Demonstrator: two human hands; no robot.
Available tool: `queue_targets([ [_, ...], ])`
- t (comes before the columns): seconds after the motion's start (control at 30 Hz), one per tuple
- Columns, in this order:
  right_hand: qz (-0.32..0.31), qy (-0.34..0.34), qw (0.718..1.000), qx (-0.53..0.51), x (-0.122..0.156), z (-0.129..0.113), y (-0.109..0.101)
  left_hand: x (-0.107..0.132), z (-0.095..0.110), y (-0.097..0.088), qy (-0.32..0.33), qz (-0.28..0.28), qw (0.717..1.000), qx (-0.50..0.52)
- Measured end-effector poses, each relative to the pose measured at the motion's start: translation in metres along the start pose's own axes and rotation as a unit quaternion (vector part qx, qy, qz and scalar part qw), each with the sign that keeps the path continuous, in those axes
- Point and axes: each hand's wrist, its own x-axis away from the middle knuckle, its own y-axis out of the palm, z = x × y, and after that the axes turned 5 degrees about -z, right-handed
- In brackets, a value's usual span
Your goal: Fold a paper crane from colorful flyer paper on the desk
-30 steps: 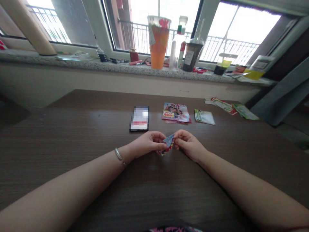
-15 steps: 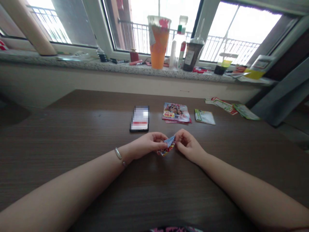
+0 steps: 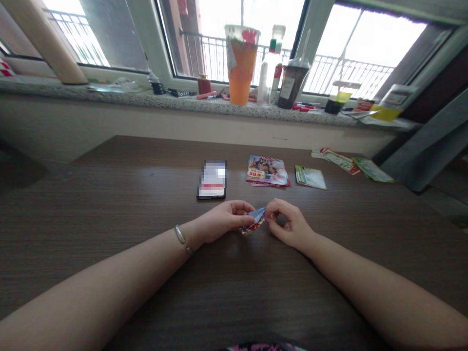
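Between my hands is a small folded piece of printed paper [image 3: 258,214], light blue on top with a red, yellow and white pattern below. My left hand [image 3: 230,220] is closed on it, thumb on top and fingers behind. The fingertips of my right hand [image 3: 287,222] pinch its right corner. The paper is held just above the brown table [image 3: 234,292]. Beyond my hands lie a phone [image 3: 212,180] with a blurred screen and a small stack of colourful leaflets [image 3: 268,170].
To the right lie a green-and-white folded paper [image 3: 310,177] and several paper strips [image 3: 340,160]. Along the stone windowsill [image 3: 175,101] stand a tall orange drink cup [image 3: 241,68], a clear bottle [image 3: 263,80], a dark drink cup [image 3: 291,85] and small items.
My right hand has shifted slightly down, its fingers still at the paper's corner. The paper's patterned lower part shows a little less. My left hand stays almost in place.
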Motion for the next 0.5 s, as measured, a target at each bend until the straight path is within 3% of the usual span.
queue_targets([
  [0.17,-0.013,-0.001,1.0,-0.011,-0.0002,-0.001,-0.0009,0.001,0.0015,0.0003,0.015,-0.007,1.0,-0.021],
  [0.5,-0.017,0.08,0.993,-0.082,0.0019,-0.0032,0.005,0.0008,0.0003,0.0008,0.02,0.002,0.999,-0.037],
])
